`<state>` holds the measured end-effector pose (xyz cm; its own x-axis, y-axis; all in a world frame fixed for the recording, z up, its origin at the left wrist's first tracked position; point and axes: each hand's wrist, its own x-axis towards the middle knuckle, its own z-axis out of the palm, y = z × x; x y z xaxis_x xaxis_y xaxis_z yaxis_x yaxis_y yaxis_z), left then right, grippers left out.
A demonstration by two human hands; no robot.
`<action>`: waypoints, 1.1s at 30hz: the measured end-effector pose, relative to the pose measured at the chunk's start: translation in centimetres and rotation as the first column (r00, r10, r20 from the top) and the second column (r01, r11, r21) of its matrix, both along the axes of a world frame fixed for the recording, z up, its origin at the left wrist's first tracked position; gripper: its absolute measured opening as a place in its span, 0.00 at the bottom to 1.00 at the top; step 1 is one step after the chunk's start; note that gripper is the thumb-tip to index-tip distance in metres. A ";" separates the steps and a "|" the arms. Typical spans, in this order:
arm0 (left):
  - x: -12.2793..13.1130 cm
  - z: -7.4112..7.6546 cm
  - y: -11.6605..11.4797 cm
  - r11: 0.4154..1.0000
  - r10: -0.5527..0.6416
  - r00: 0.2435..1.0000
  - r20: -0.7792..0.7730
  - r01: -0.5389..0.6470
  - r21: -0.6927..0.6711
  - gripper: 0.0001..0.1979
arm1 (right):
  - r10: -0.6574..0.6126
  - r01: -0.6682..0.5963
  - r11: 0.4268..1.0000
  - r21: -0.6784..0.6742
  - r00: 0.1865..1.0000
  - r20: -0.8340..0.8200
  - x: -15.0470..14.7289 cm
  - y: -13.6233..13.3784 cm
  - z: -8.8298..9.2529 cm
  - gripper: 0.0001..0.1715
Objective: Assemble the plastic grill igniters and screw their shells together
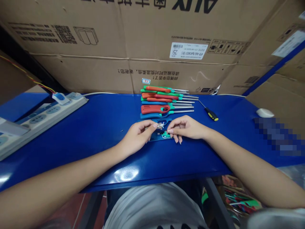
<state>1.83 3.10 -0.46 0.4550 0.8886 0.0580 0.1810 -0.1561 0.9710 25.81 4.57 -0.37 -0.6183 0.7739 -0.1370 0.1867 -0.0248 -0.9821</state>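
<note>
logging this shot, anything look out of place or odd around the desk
A tiny piece lies alone on the blue table, to the left of the left hand, apart from everything else. The printing on the cardboard behind is upside down, which also looks odd.

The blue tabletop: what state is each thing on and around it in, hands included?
Left hand: closed on a clear part
Right hand: fingertips at the green piece; grip unclear
Blue casing pieces: lying apart
Lighters: lying in a row, metal tubes pointing right
Screwdriver: lying flat, not held
Power strip: plug inserted
Cardboard: upright, print upside down
</note>
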 end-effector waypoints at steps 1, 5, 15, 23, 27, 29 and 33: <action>0.0 0.0 0.0 1.000 0.001 1.000 -0.008 -0.001 0.008 0.19 | 0.000 0.000 1.000 0.009 1.000 0.010 0.0 0.0 0.1 0.20; 0.2 -0.1 -0.2 0.998 0.015 1.000 -0.027 -0.014 0.063 0.18 | -0.009 0.006 0.999 0.051 0.998 0.063 0.0 -0.2 0.6 0.21; 0.3 0.6 -1.7 0.989 0.010 0.999 -0.049 -0.003 0.150 0.14 | 0.040 -0.049 0.996 0.080 0.993 0.110 0.1 -0.4 1.0 0.20; 0.2 1.2 -1.4 0.998 0.011 0.997 -0.071 -0.016 -0.064 0.17 | 0.028 -0.040 0.995 0.095 0.992 0.122 0.0 -0.4 1.1 0.23; 0.2 1.0 -0.8 0.995 0.015 0.999 -0.040 -0.019 -0.094 0.18 | 0.017 -0.030 0.992 0.120 0.994 0.108 -0.1 -0.4 1.0 0.23; 0.2 0.8 -0.6 0.997 0.021 0.999 -0.026 -0.023 -0.077 0.17 | 0.008 -0.022 0.990 0.140 0.995 0.098 -0.1 -0.4 0.9 0.23; 0.1 0.6 -0.4 0.994 0.022 1.000 -0.005 -0.023 -0.105 0.16 | -0.006 -0.008 0.982 0.187 0.997 0.075 -0.2 -0.3 0.7 0.22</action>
<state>1.96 2.69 0.19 0.4350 0.8996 -0.0377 0.1873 -0.0494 0.9811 25.57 4.23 0.32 -0.6124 0.7897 -0.0356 0.2594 0.1581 -0.9527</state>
